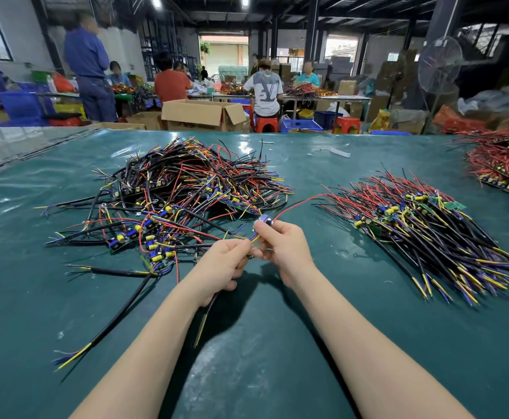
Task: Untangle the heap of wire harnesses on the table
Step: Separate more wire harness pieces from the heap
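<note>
Beside the tangled heap (186, 192), one harness (257, 237) held.
Left hand (221, 266) grips its black cable (208, 313); right hand (282, 251) pinches its small board (264, 219), thin red wire (298, 203) trailing.

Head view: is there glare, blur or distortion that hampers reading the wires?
Head view: ceiling-light glare patches on the far table cover; wide-angle stretching softens the frame edges; left hand, right hand, their harness and the heap are sharp; background people are blurred.
</note>
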`<action>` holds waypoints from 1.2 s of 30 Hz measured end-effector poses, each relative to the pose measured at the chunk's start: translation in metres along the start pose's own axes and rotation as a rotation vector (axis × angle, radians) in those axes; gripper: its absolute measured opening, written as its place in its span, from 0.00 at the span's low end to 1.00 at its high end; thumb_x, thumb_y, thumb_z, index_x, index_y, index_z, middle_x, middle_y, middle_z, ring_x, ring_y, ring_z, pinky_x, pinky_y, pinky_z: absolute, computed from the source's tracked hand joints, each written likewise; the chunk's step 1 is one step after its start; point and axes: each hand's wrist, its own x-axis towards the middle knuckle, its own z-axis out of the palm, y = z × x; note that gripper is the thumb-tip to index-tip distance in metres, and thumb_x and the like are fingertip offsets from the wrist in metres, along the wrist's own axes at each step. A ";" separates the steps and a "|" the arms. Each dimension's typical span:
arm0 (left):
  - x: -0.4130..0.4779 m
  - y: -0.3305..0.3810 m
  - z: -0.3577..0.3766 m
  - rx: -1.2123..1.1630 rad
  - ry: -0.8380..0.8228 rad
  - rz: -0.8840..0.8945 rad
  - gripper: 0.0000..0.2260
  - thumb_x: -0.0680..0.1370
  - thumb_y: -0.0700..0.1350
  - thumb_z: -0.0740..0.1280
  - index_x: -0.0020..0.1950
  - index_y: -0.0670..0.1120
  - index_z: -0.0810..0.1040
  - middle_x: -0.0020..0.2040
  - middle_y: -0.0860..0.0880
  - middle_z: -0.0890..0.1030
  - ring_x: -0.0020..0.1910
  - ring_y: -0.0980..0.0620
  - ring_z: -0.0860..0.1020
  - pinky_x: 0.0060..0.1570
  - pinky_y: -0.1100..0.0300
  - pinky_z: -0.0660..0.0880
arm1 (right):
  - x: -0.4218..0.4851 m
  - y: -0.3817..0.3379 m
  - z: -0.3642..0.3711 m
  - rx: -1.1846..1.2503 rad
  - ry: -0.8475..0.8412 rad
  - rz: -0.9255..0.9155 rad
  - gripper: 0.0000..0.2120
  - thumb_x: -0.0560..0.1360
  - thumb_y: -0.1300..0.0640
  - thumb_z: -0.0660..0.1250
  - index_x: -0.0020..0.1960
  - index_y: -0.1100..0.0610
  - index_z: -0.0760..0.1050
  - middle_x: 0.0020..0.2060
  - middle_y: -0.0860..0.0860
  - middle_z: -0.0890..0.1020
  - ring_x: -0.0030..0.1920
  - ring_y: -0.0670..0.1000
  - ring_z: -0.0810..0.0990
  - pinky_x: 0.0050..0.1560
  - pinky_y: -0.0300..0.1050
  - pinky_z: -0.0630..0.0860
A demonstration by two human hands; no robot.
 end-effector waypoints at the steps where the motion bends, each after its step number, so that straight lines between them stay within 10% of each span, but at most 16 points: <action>1: 0.001 -0.001 0.001 0.141 0.055 0.057 0.14 0.81 0.43 0.56 0.39 0.47 0.76 0.21 0.56 0.62 0.18 0.60 0.58 0.20 0.67 0.55 | 0.001 0.001 -0.001 0.039 0.024 0.021 0.14 0.76 0.63 0.64 0.32 0.58 0.68 0.20 0.47 0.70 0.19 0.42 0.66 0.27 0.36 0.66; 4: 0.003 -0.004 0.002 0.459 0.165 0.261 0.12 0.79 0.40 0.59 0.38 0.49 0.76 0.18 0.54 0.68 0.19 0.59 0.64 0.25 0.64 0.61 | 0.002 0.000 -0.004 0.146 0.052 0.088 0.12 0.76 0.62 0.64 0.34 0.59 0.68 0.17 0.45 0.70 0.17 0.41 0.65 0.20 0.32 0.62; 15: -0.002 0.006 0.002 0.147 -0.093 0.164 0.14 0.79 0.32 0.55 0.41 0.45 0.76 0.30 0.54 0.75 0.23 0.61 0.68 0.24 0.68 0.67 | 0.001 0.004 -0.004 0.080 0.000 0.015 0.15 0.76 0.58 0.64 0.33 0.56 0.63 0.18 0.46 0.65 0.18 0.45 0.64 0.23 0.37 0.56; 28: -0.001 0.005 0.003 0.426 0.222 0.347 0.18 0.79 0.42 0.60 0.30 0.53 0.73 0.24 0.54 0.68 0.27 0.57 0.63 0.31 0.61 0.60 | 0.001 0.000 0.000 0.493 -0.031 0.373 0.13 0.77 0.57 0.61 0.34 0.56 0.67 0.23 0.50 0.71 0.18 0.44 0.68 0.17 0.32 0.59; 36: 0.000 0.007 0.001 -0.011 0.214 0.096 0.14 0.79 0.43 0.61 0.34 0.47 0.77 0.20 0.57 0.62 0.19 0.60 0.58 0.18 0.70 0.53 | -0.001 -0.001 0.001 0.456 -0.129 0.212 0.10 0.77 0.62 0.61 0.37 0.57 0.71 0.24 0.47 0.75 0.25 0.41 0.76 0.22 0.31 0.67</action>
